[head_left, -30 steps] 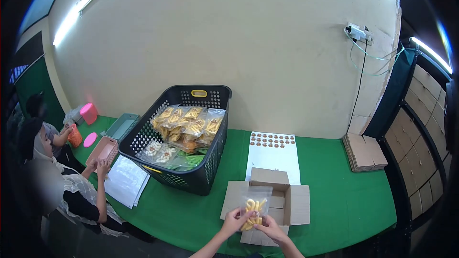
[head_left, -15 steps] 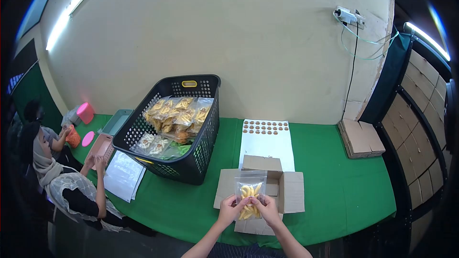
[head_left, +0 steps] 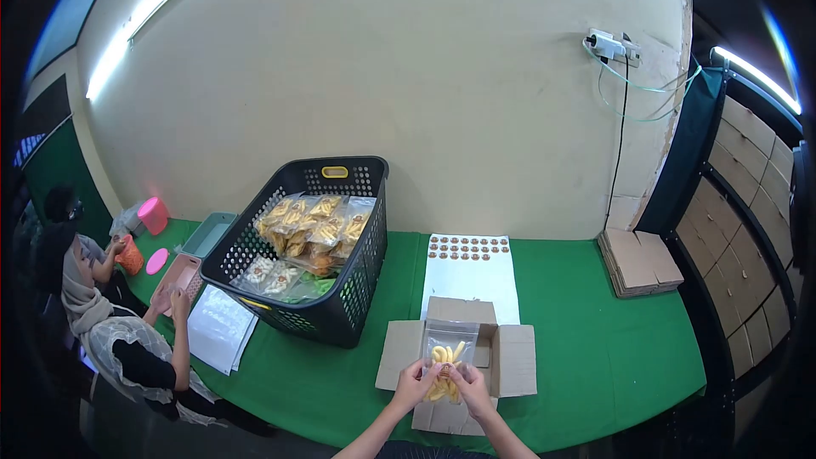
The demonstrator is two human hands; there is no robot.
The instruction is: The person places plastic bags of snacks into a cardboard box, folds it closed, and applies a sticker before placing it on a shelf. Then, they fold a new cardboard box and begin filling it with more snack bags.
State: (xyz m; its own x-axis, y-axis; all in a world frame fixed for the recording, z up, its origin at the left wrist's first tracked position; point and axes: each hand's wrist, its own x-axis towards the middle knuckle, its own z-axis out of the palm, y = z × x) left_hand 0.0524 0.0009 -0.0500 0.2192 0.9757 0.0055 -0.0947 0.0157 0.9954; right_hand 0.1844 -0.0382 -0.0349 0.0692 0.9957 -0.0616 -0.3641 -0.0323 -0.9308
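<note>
A clear zip bag of yellow curved snacks [head_left: 448,354] hangs upright between my hands, above the open cardboard box [head_left: 516,360]. My left hand [head_left: 416,381] pinches its left side and my right hand [head_left: 471,386] its right side. Both thumbs lie on the front near a small brown sticker. Behind the box is a white sheet [head_left: 470,285] with rows of round brown stickers. The black basket [head_left: 357,293] to the left holds several filled snack bags [head_left: 314,221].
Flattened cardboard [head_left: 639,262] is stacked at the back right. White sheets [head_left: 219,329] lie left of the basket. Two people sit at the left, one near a pink tray [head_left: 180,276], another holding an orange container [head_left: 129,257]. Boxes fill a rack [head_left: 735,246] at the right.
The view has tilted up slightly, so the table things appear lower. Both my hands still hold the bag, which now tilts a little differently over the box.
</note>
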